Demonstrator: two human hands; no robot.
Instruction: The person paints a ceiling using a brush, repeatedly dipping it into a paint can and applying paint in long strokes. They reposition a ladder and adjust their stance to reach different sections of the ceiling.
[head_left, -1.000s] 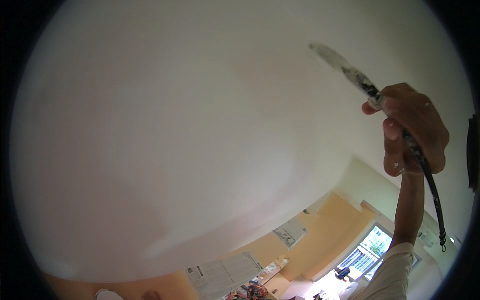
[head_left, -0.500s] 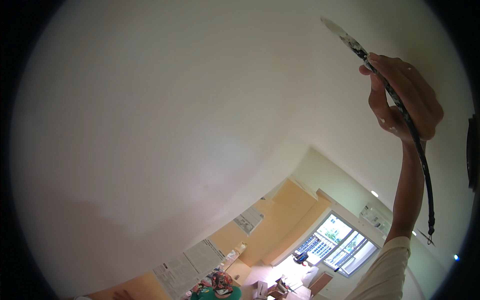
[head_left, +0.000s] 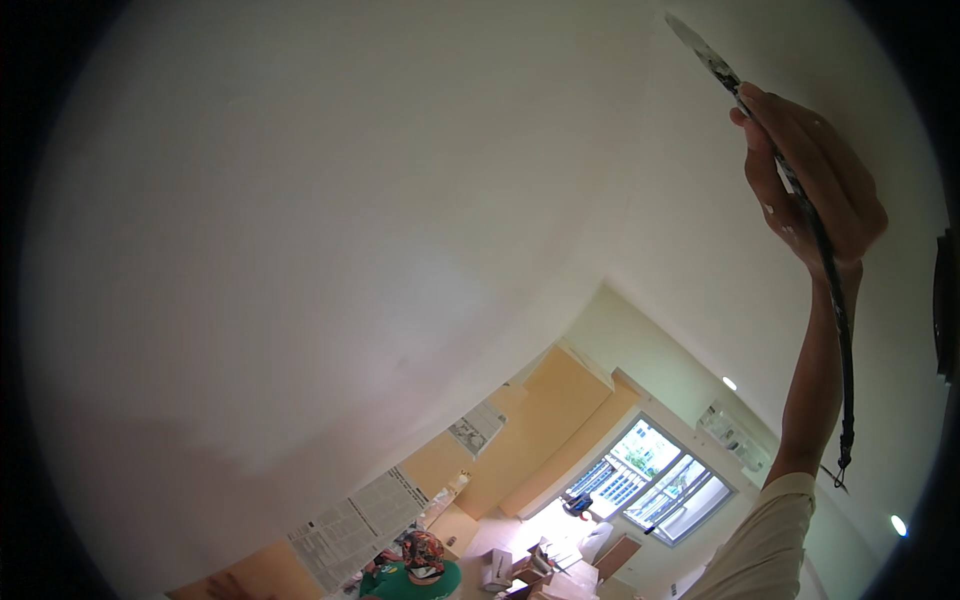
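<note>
At the lower left, a dim, hand-like shape [head_left: 235, 584] is cut off by the lower edge against an orange panel [head_left: 278, 560]; whether it is the left hand, or what is gripped, cannot be told. Newspaper sheets [head_left: 358, 525] are seen near a person [head_left: 428, 574] in green, with a window [head_left: 645, 452] beyond. At the right, a long, paint-smeared black tool [head_left: 824, 250] is grasped in the right hand [head_left: 818, 175], its pale tip pointed upper left.
</note>
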